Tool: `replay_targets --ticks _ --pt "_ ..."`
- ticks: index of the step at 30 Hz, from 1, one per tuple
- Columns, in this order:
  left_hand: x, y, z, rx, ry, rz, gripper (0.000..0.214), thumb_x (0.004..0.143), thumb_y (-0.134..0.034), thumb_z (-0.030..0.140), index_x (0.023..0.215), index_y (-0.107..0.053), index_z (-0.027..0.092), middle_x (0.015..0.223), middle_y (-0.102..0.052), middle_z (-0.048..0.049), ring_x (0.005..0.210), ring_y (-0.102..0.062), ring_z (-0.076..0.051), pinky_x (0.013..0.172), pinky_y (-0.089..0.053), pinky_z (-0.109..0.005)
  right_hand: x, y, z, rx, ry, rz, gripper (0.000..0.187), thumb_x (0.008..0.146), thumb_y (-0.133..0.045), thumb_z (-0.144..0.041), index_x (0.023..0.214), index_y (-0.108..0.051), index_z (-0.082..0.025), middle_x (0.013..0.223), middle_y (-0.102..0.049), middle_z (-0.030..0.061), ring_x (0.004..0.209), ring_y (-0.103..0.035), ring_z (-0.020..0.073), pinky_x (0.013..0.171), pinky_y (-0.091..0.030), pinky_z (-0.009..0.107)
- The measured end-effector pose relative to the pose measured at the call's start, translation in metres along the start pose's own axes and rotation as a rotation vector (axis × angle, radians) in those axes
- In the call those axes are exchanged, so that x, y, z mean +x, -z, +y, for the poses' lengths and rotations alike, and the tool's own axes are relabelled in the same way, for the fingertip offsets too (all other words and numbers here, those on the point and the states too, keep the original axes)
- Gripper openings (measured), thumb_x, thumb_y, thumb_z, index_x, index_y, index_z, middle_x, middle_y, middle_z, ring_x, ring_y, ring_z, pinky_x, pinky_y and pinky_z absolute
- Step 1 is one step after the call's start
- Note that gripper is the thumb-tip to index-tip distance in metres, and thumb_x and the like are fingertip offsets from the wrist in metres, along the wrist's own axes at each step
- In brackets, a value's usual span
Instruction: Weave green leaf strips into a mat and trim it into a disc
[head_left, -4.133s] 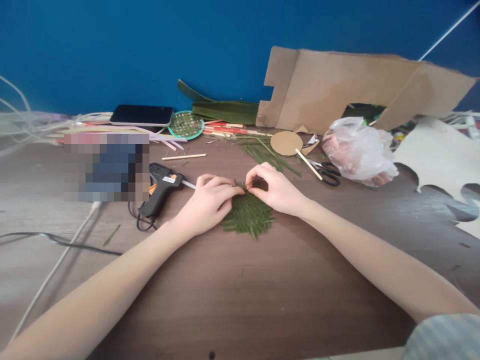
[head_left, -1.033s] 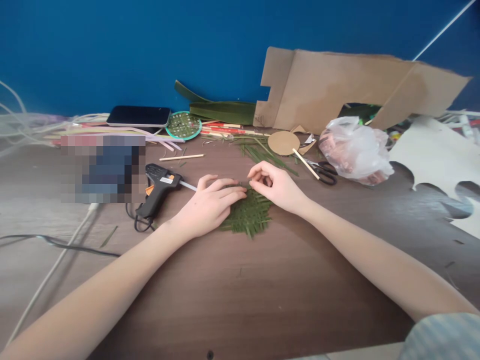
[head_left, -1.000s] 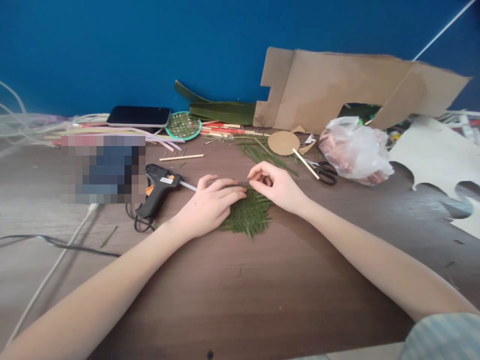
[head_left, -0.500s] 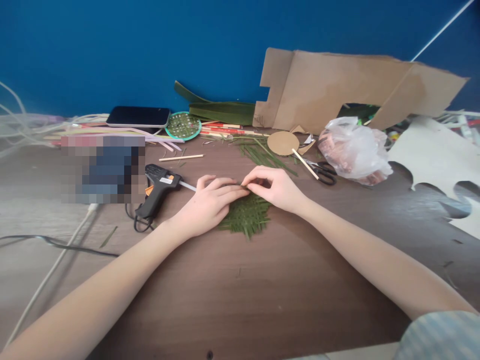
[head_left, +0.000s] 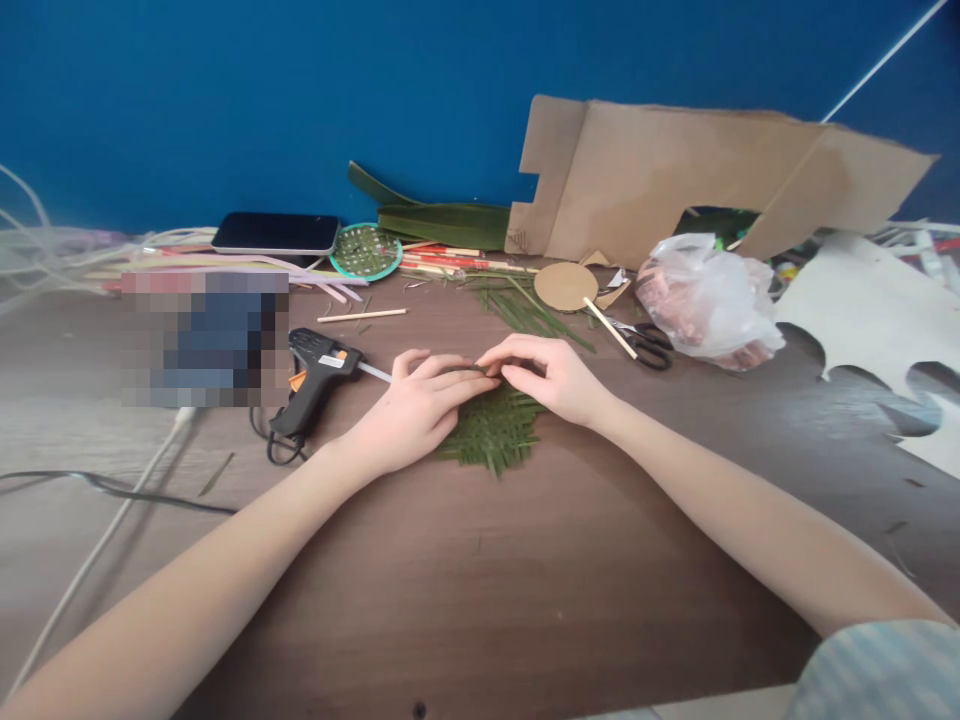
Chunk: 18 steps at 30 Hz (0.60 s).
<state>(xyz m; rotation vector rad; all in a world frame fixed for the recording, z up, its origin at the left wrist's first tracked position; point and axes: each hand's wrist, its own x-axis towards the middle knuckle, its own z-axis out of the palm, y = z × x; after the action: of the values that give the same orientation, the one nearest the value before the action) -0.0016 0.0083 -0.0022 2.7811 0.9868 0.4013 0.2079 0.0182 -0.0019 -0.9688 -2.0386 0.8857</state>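
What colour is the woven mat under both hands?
The woven mat is dark green, clearest in the head view.

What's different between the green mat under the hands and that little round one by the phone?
The green mat has ragged, loose strip ends; the round piece is closed by a teal rim. The mat lies under the left hand, the right hand pinching its far edge; the round piece lies untouched beside the phone. Both are flat green weaves.

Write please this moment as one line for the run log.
left hand: flat on woven leaf mat | right hand: pinching mat's far edge | glue gun: lying left of hands, untouched
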Motion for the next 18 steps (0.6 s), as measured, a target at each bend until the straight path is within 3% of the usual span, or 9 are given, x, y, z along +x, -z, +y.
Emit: replay_targets --ticks 18 --pt "-0.001 -0.0036 0.0001 0.027 0.021 0.067 0.046 0.084 -0.035 0.009 0.125 -0.051 0.023 0.12 -0.06 -0.0104 0.115 -0.051 -0.02 0.1 -0.028 -0.044 -0.0076 -0.0029 0.0026 0.059 0.026 0.095 0.03 0.075 -0.043 -0.005 0.099 -0.054 -0.02 0.086 -0.066 0.0034 0.083 -0.064 0.0152 0.076 -0.05 0.031"
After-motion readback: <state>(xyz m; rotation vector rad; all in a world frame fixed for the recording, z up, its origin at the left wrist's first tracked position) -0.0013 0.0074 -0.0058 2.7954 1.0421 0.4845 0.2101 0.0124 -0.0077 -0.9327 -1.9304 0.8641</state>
